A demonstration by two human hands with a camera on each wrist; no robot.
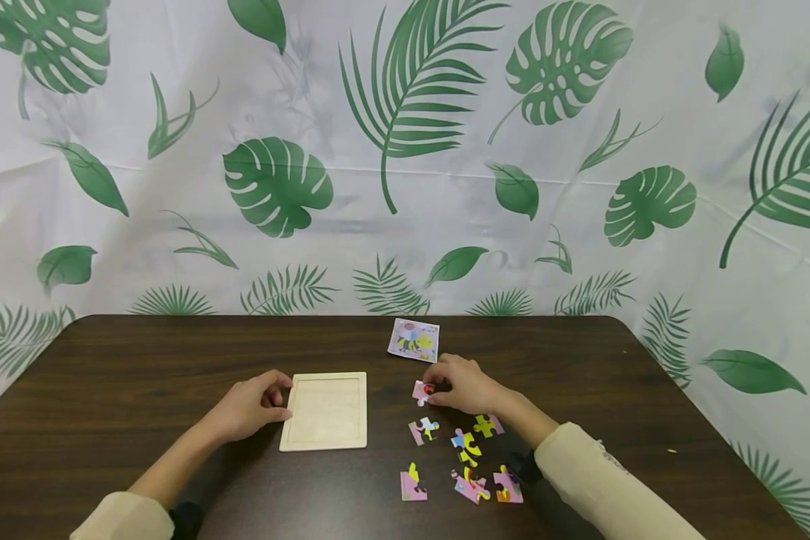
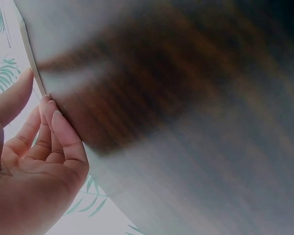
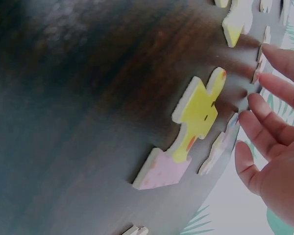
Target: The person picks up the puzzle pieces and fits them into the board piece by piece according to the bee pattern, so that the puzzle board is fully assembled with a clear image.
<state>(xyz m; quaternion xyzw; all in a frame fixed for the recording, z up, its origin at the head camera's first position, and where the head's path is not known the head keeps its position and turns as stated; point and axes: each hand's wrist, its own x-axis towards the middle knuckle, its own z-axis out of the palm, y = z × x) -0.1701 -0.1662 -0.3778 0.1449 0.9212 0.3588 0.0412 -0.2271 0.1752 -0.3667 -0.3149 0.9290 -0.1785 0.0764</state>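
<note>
A square pale wooden puzzle tray (image 1: 327, 411) lies flat on the table. My left hand (image 1: 253, 405) rests at its left side, with thumb and fingertips touching the edge; the left wrist view shows the loosely bent fingers (image 2: 63, 137) there. My right hand (image 1: 466, 384) pinches a pink puzzle piece (image 1: 419, 392) with a red patch between thumb and index finger, low over the table. Nearest below it is a pink and yellow piece (image 1: 423, 430). A yellow and pink piece (image 3: 198, 112) lies under the wrist in the right wrist view.
More puzzle pieces lie near the right forearm: a blue and yellow one (image 1: 468, 448), a pink one (image 1: 414, 491) and several others. A bee picture card (image 1: 414, 340) lies at the back of the dark wooden table (image 1: 142, 360). Behind hangs a leaf-print cloth (image 1: 439, 217).
</note>
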